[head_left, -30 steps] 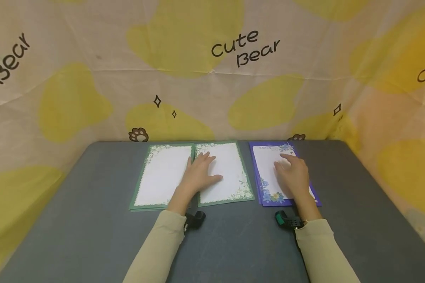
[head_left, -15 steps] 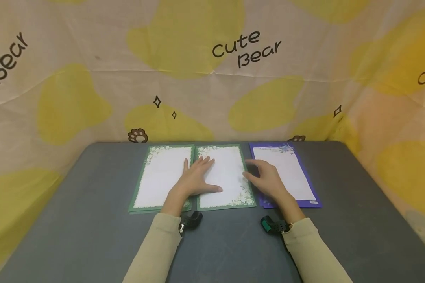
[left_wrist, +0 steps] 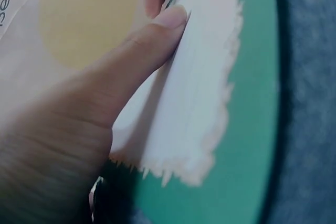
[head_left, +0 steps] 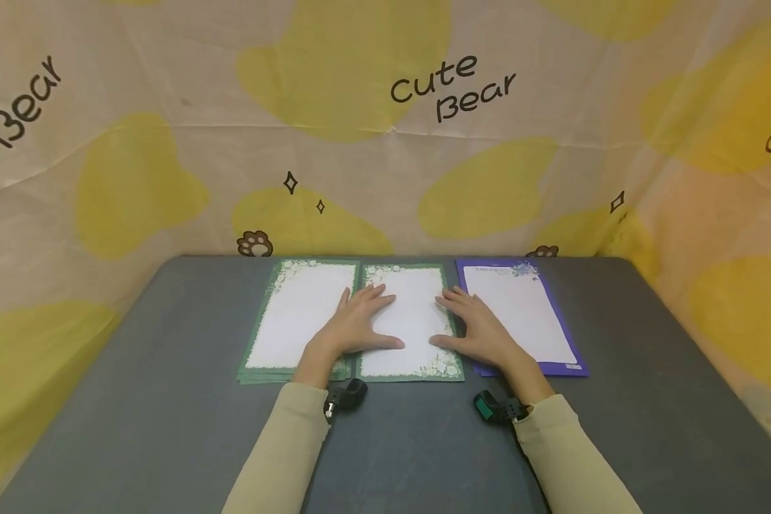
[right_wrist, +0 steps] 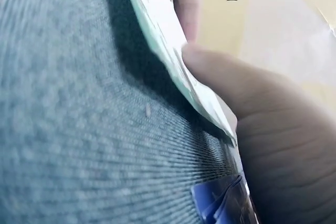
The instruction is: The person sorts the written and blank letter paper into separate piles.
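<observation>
A white sheet of paper with a green floral border [head_left: 411,360] lies in the middle of the table. My left hand [head_left: 350,328] rests with fingers spread across its left edge, the thumb reaching over the white part. At its right edge is my right hand [head_left: 478,330], fingers extended and thumb on the sheet. The left wrist view shows the left thumb [left_wrist: 152,38] over the white area by the green border. In the right wrist view the right thumb [right_wrist: 220,69] lies along the sheet's edge. Left of it are more green-bordered sheets [head_left: 295,321], slightly fanned, partly under my left hand.
Purple-bordered sheets with blue flowers [head_left: 533,321] lie stacked at the right, partly behind my right hand. The dark grey table [head_left: 411,450] ends at a patterned cloth backdrop [head_left: 347,164]. Wrist cameras [head_left: 347,396] are strapped on both arms.
My right hand has moved left from the purple sheets to the right edge of the middle green sheet. That sheet now lies straighter. My left hand has stayed nearly in place.
</observation>
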Motion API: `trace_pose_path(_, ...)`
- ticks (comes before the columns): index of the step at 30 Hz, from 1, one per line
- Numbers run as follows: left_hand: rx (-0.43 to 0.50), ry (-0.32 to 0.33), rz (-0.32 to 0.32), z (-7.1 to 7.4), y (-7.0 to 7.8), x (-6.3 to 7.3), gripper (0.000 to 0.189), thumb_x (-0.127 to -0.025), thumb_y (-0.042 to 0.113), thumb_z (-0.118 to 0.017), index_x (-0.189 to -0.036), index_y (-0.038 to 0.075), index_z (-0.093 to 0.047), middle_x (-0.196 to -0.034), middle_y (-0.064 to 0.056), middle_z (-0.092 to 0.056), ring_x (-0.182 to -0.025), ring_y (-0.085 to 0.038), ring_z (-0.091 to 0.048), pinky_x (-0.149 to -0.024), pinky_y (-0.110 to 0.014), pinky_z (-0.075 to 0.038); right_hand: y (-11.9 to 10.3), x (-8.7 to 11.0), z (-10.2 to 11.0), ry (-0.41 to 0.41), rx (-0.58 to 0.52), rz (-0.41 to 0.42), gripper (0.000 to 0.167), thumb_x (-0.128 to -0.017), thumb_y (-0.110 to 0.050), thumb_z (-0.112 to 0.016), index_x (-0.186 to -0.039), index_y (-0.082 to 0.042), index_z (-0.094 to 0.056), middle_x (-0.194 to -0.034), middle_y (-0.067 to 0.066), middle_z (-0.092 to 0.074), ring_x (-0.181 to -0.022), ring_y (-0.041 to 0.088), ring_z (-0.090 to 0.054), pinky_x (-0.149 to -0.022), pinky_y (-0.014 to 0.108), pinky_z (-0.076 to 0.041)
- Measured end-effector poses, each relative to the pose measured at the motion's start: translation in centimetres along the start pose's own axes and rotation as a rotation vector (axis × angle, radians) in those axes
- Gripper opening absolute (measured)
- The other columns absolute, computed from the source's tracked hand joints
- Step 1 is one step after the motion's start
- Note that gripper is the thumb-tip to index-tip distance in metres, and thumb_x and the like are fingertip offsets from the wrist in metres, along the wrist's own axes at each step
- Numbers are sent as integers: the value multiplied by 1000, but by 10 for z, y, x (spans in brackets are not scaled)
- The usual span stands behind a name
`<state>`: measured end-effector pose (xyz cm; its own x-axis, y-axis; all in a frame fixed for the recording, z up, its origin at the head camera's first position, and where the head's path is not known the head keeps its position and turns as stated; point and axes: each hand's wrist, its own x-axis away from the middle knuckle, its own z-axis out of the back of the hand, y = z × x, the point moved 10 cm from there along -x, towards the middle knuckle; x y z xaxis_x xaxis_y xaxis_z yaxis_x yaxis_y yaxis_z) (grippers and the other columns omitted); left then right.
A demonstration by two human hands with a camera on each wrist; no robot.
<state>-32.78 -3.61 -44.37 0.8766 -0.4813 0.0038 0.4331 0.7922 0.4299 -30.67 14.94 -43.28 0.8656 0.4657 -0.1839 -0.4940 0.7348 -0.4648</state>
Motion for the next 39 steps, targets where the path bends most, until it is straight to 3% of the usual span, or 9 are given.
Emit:
trace_pose_path(6,24,9,-21,0,-4,-3,85,-83,60,-74,-153,18,-47,-167,-7,-32,-157,-32,-22,-128,-60,-4,-1,-1,-5,-38,52,-11,75,-88,-48,-73,-148,-9,-52,-159,15,-44,-152,40,-31,-125,65,-15)
trace_pose_path(11,41,34,-10,4,-5,-3,77,-85,57,-75,-148,18,-53,-164,-7,-38,-155,-33,-28,-128,-60,-6,-1,-3,-2,-19,56,-14,70,-89,-47,-74,-145,-9,-56,-156,14,-48,-151,39,-34,-125,64,-17)
trace_pose_path(19,65,155,17,17,-3,-4,55,-87,49,-76,-132,19,-69,-151,-5,-56,-145,-32,-46,-126,-62,-15,-11,-6,10,138,65,-18,49,-90,-36,-75,-127,-6,-70,-136,18,-66,-134,41,-55,-115,61,-38)
trace_pose_path(22,74,185,11,18,-3,-6,51,-87,47,-77,-128,19,-72,-146,-5,-60,-141,-32,-50,-126,-63,-16,-11,-5,16,210,51,-53,50,-89,-36,-77,-126,-4,-69,-132,19,-68,-128,41,-60,-110,58,-44)
trace_pose_path(29,132,251,-27,23,1,-9,48,-86,40,-79,-127,17,-72,-136,-6,-68,-133,-31,-58,-124,-58,-26,17,6,31,401,-131,-357,58,-97,-49,-63,-138,-7,-60,-118,18,-72,-108,35,-66,-95,53,-51)
trace_pose_path(33,189,264,-33,28,6,-9,47,-86,36,-80,-128,17,-72,-137,-5,-67,-134,-29,-57,-120,-49,-37,20,5,29,387,-285,-400,58,-99,-50,-59,-144,-13,-55,-117,19,-73,-105,35,-69,-91,51,-55)
trace_pose_path(36,211,245,-39,29,11,-8,45,-87,34,-80,-128,17,-72,-139,-4,-66,-135,-30,-56,-118,-48,-41,20,4,28,370,-401,-408,58,-101,-46,-57,-151,-17,-48,-132,20,-67,-118,38,-66,-97,54,-53)
trace_pose_path(39,204,221,-43,28,16,-7,45,-88,34,-79,-129,18,-71,-141,-4,-64,-136,-29,-54,-117,-48,-41,19,3,26,354,-518,-412,51,-103,-38,-57,-149,-17,-50,-148,17,-56,-133,37,-56,-108,54,-46)
